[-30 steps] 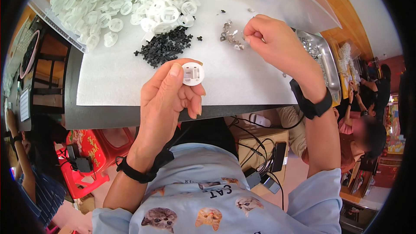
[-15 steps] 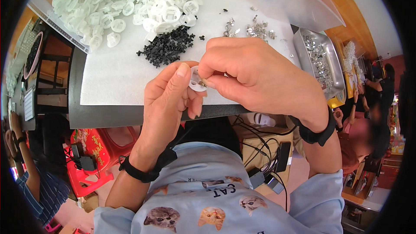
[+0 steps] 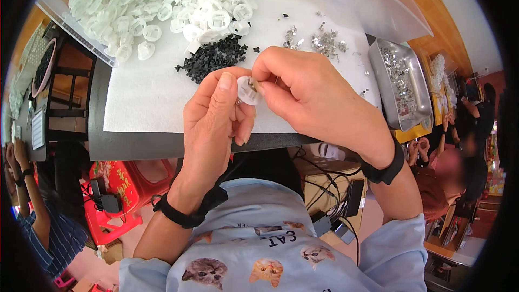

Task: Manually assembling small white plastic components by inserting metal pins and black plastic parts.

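Observation:
My left hand (image 3: 213, 111) pinches a round white plastic piece (image 3: 247, 93) by its edge, above the near side of the white sheet. At the upper right of that piece, my right hand (image 3: 308, 94) has thumb and forefinger pressed together on a small metal part (image 3: 252, 83), mostly covered by the fingertips. Just beyond my left hand lies a heap of small black plastic pieces (image 3: 216, 57). A large pile of translucent white round plastic pieces (image 3: 162, 5) spreads behind it. Small loose metal parts (image 3: 327, 42) lie beyond my right hand.
A steel tray (image 3: 427, 109) of metal parts stands at the right. The white sheet (image 3: 140, 111) covers the dark table (image 3: 130, 146). Below the table are a red stool (image 3: 121, 184) and tangled cables (image 3: 335, 189). Other people sit at both sides.
The white round piece has turned, its flat face now more toward me, and has risen slightly. My right fingers have shifted up with it to its upper edge.

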The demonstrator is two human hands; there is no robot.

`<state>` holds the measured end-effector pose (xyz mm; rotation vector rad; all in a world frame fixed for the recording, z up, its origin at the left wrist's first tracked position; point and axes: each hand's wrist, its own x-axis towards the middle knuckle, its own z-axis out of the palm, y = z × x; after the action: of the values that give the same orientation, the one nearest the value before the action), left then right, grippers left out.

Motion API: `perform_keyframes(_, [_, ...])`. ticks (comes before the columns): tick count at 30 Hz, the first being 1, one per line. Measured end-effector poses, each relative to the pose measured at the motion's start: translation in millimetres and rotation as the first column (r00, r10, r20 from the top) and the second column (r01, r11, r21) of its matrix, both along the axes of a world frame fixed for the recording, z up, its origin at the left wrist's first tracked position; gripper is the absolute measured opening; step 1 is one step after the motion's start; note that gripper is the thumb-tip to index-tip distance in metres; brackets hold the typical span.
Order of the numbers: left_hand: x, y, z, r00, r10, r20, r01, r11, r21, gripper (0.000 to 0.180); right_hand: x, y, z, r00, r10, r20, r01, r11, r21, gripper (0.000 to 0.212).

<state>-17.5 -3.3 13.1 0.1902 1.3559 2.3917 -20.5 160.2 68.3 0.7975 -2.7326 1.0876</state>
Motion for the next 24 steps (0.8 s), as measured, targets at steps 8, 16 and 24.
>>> perform_keyframes(8, [0.3, -0.5, -4.4, 0.996, 0.064, -0.063, -0.067, 0.997, -0.045, 0.032, 8.7, -6.7, -5.2, 0.958, -0.128, 0.257, 0.174, 0.971, -0.166, 0.009])
perform_keyframes(16, [-3.0, -9.4, -4.1, 0.987, -0.155, 0.031, 0.153, 0.986, 0.063, 0.035, -4.1, 10.8, 17.9, 0.987, 0.098, 0.124, -0.105, 0.993, 0.046, 0.009])
perform_keyframes(24, [-2.9, -9.0, -0.7, 0.986, -0.130, 0.102, 0.125, 0.990, 0.057, 0.036, -7.0, 11.9, 15.8, 0.968, 0.247, 0.044, -0.251, 0.961, 0.114, 0.005])
